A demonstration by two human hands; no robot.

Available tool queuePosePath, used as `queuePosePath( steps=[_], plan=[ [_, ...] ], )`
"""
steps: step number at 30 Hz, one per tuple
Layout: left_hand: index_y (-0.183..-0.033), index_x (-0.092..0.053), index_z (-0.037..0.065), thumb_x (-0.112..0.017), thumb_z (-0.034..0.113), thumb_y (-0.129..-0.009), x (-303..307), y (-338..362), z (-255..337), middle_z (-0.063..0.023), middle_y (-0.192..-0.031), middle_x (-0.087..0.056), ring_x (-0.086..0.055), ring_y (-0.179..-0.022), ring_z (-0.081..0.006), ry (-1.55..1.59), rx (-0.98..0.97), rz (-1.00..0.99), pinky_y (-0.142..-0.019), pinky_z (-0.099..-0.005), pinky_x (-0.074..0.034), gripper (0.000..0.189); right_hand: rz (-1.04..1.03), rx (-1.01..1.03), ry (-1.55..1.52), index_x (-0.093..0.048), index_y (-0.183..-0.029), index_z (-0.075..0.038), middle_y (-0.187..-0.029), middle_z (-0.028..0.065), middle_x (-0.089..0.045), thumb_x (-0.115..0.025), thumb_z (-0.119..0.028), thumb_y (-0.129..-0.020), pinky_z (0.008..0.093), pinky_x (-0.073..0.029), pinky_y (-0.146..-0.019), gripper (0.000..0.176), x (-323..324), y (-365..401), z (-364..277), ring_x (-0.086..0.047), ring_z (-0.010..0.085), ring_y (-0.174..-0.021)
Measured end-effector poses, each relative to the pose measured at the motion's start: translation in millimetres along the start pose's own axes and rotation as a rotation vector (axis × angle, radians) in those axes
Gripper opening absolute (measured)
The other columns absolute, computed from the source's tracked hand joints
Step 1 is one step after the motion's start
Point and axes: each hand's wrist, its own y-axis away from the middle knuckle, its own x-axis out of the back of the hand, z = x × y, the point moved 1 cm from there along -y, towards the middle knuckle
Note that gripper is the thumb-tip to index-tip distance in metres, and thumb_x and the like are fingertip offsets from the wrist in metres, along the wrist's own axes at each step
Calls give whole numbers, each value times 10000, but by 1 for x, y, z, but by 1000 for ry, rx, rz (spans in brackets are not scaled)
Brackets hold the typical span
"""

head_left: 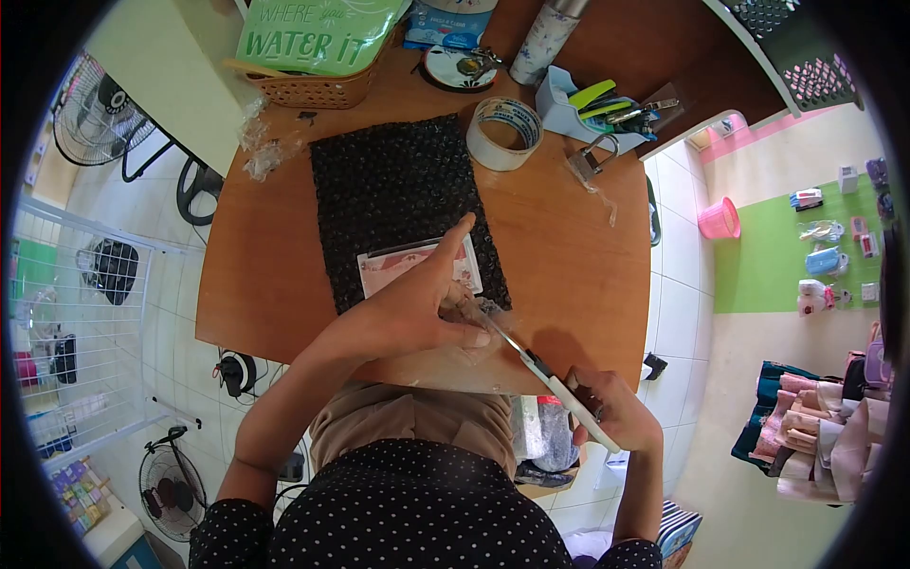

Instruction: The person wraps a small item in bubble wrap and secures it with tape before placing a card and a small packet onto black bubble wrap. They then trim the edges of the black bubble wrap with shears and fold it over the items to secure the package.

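A flat, clear-covered box with a pink printed face lies on a sheet of black bubble wrap. Across the box's right part reaches my left hand, index finger stretched out and the other fingers curled toward the thumb on crumpled clear plastic. My right hand, at the table's front edge, is closed round a slim white-handled cutting tool. Its narrow metal blade points up and left, with the tip right at the plastic beside my left fingers.
Behind the wrap stand a wide tape roll, a padlock, a blue pen holder, a floral bottle and a woven basket. Plastic scraps lie at the left. The wooden table ends at my waist.
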Motion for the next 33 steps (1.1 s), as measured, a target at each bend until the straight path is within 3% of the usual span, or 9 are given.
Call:
queuePosePath(
  steps=[7, 9, 12, 17, 20, 27, 30, 31, 33],
  plan=[
    [-1452, 48, 112, -716, 47, -745, 1, -1, 0, -134, -890, -613, -575, -868, -148, 27, 29, -29, -832, -280, -425, 1042, 38, -50, -53, -512, -794, 13, -599, 89, -443, -839, -277, -599, 299, -347, -459, 478, -3, 0, 8, -379, 162, -495],
    [-1431, 83, 34, -724, 56, -718, 1, -3, -3, -153, -872, -655, -600, -859, -172, 6, 26, -31, -853, -277, -404, 1077, 57, -61, -67, -512, -792, 14, -598, 83, -442, -839, -270, -602, 297, -349, -457, 474, -4, 1, 10, -377, 154, -494],
    [-1432, 85, 34, -722, 63, -717, 4, -4, -9, -137, -844, -655, -608, -820, -171, -140, -43, -1, -851, -276, -410, 1078, 42, -122, -91, -515, -794, 15, -625, 83, -458, -840, -248, -605, 289, -364, -471, 459, -4, 1, 12, -397, 146, -517],
    [-1430, 94, 34, -712, 74, -717, 8, 0, -3, -140, -829, -655, -614, -782, -173, -95, 20, -25, -851, -278, -420, 1077, -16, 2, -144, -511, -846, 29, -686, 87, -466, -795, -457, -618, 297, -392, -528, 608, -7, 1, 21, -448, 170, -590],
    [-1429, 98, 34, -692, 66, -725, 8, 2, 0, -140, -818, -655, -614, -770, -171, -99, 36, -27, -830, -272, -434, 1058, -92, -80, -166, -505, -880, 40, -704, 82, -454, -750, -566, -611, 308, -399, -543, 706, -6, 6, 23, -451, 193, -612],
    [-1436, 84, 52, -663, 40, -740, 22, 10, 3, -125, -790, -652, -606, -745, -154, -169, 78, -12, -752, -267, -451, 1022, -101, 36, -262, -516, -900, 29, -730, 74, -492, -774, -513, -617, 317, -412, -552, 664, 2, 10, 32, -472, 177, -626],
    [-1442, 74, 68, -660, 37, -744, 24, 12, 4, -122, -789, -651, -600, -742, -143, -149, 74, -8, -749, -270, -447, 1013, 148, -85, -247, -515, -882, 21, -727, 84, -506, -818, -292, -612, 315, -403, -541, 513, 7, 11, 24, -479, 171, -611],
    [-1442, 74, 68, -660, 37, -744, 24, 12, 4, -122, -789, -651, -600, -742, -143, -150, 74, -8, -749, -270, -447, 1013, 148, -83, -247, -515, -882, 21, -727, 84, -506, -818, -292, -612, 315, -403, -541, 513, 7, 7, 23, -479, 171, -611],
    [-1444, 63, 69, -663, 42, -746, 23, 13, 4, -115, -792, -648, -597, -743, -139, -126, 90, -15, -757, -271, -446, 1007, 455, -221, 179, -487, -822, 17, -714, 56, -463, -806, -476, -594, 272, -387, -559, 629, 8, -3, 20, -454, 117, -627]
  ],
)
